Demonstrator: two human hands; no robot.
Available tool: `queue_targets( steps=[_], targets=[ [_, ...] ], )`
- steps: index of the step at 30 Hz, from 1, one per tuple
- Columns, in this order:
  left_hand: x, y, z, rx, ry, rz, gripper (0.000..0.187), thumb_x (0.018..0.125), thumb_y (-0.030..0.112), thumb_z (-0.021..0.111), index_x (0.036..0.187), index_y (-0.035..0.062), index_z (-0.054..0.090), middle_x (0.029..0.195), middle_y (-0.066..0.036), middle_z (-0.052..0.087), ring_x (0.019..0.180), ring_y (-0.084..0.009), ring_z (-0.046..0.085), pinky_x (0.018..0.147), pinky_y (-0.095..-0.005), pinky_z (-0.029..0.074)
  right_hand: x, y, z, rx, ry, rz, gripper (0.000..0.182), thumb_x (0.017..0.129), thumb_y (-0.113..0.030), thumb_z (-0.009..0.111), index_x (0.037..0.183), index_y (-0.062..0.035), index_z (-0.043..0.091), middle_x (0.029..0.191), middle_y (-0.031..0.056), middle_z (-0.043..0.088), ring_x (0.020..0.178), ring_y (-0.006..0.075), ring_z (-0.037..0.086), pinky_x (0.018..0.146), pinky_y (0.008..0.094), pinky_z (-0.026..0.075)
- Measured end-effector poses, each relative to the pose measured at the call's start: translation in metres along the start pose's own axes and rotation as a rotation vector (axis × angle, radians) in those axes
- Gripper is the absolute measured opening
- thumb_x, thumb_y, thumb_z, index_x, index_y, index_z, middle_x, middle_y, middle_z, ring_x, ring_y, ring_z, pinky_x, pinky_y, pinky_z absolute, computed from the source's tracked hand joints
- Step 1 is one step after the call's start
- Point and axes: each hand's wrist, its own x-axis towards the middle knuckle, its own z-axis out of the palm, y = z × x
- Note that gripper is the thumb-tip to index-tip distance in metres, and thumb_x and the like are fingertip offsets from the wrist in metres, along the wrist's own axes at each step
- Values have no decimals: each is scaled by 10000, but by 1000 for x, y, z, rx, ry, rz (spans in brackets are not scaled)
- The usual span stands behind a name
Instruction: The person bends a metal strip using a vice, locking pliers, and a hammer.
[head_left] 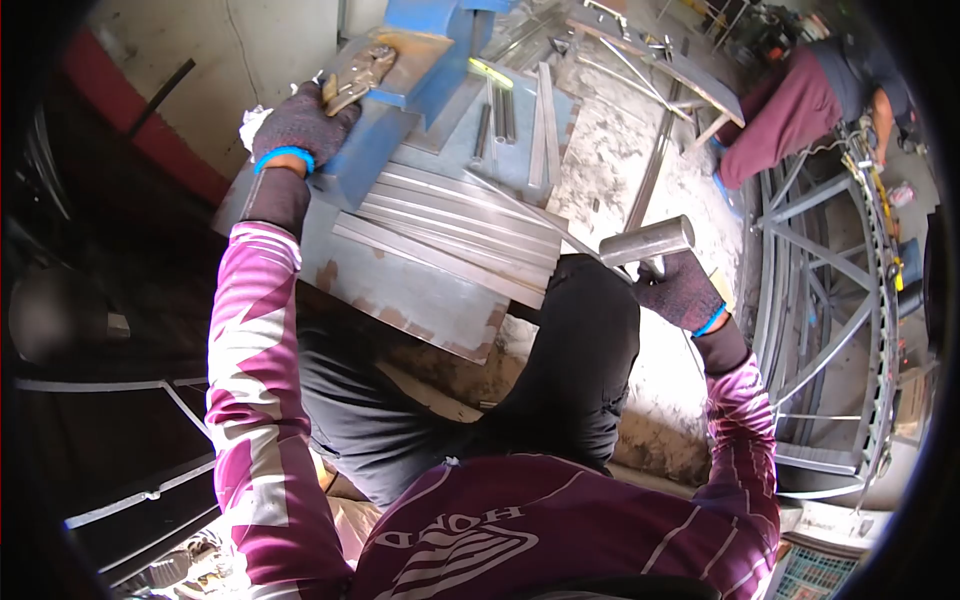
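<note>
My left hand [308, 122], in a dark knitted glove with a blue cuff, is at the upper left, beside a blue metal machine [372, 150]. Its fingers curl at the end of a brownish, worn metal piece [365, 75] on top of the machine; I cannot tell what they hold. A bit of white material [252, 126] shows at the edge of this hand. On the right, over the floor beyond my knee, my right hand [684, 293] wears a matching glove and is closed on a short metal tube [648, 240]. The tube lies roughly level above the knuckles.
Flat metal bars [455, 225] lie side by side on a steel sheet [400, 315] before my knees. Short tubes [503, 112] and a yellow marker-like strip [490, 73] lie farther back. A person [790, 110] bends beside a welded frame [820, 240] at right.
</note>
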Motion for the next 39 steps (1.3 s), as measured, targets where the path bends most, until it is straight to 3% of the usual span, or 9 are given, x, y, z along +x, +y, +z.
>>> queue_targets(
  steps=[3,5,7,15,17,19,25,35,39],
  targets=[
    [-1,1,-3,6,-22,-11,744,855,639,586,1309,50,566,1200,-240,676,1137,-398,643,979,-460,495,5,-11,-5,144,80,12,214,801,-114,713,981,-22,642,819,86,661,695,204,631,654,345,510],
    [1,-3,0,-24,-28,-5,745,847,635,593,1303,47,570,1192,-237,680,1127,-394,649,980,-450,495,-2,-21,-13,263,-20,263,175,818,-69,696,973,-26,628,823,76,667,590,155,605,532,300,489],
    [2,-4,0,-49,-13,9,734,843,632,597,1288,48,578,1191,-238,679,1126,-398,647,981,-448,491,-11,-15,-6,827,94,295,209,791,2,692,981,-34,611,802,86,653,507,142,575,421,270,446],
    [4,-22,-7,-363,122,-176,642,861,523,646,1230,0,590,1164,-265,672,1115,-410,641,962,-455,480,-23,-7,-28,1258,267,-184,256,876,-30,653,1111,-39,552,865,171,616,488,206,579,356,270,437],
    [12,-32,0,-533,162,-245,634,854,502,663,1212,-17,603,1146,-282,669,1103,-421,639,953,-459,481,5,-29,-34,1432,463,-72,227,860,-3,654,1070,-41,579,829,173,646,450,164,536,358,261,416],
    [3,-24,-6,-490,211,-255,624,847,478,667,1200,-33,608,1109,-282,681,1080,-429,645,944,-453,485,34,-73,-35,1211,484,-163,194,866,30,643,1033,-50,585,869,158,646,506,160,565,365,250,417],
    [-6,-17,-6,-314,127,-84,652,856,497,641,1273,4,553,1139,-275,678,1110,-414,642,964,-458,485,160,-119,22,1345,260,-156,139,860,28,666,967,-46,619,839,124,669,595,177,625,417,264,461],
    [7,-9,-8,-35,-59,22,532,814,431,660,1208,75,620,1097,-200,712,1051,-382,675,923,-456,520,284,-119,114,1238,134,-38,190,845,-35,684,1026,-27,627,861,160,714,596,201,646,465,327,498],
    [14,-7,-7,-68,-95,38,660,828,542,617,1249,34,635,1102,-214,711,1027,-372,681,910,-428,526,308,-119,107,1009,101,-158,134,820,-152,714,888,-52,656,812,99,729,565,137,610,472,298,474]
  ],
)
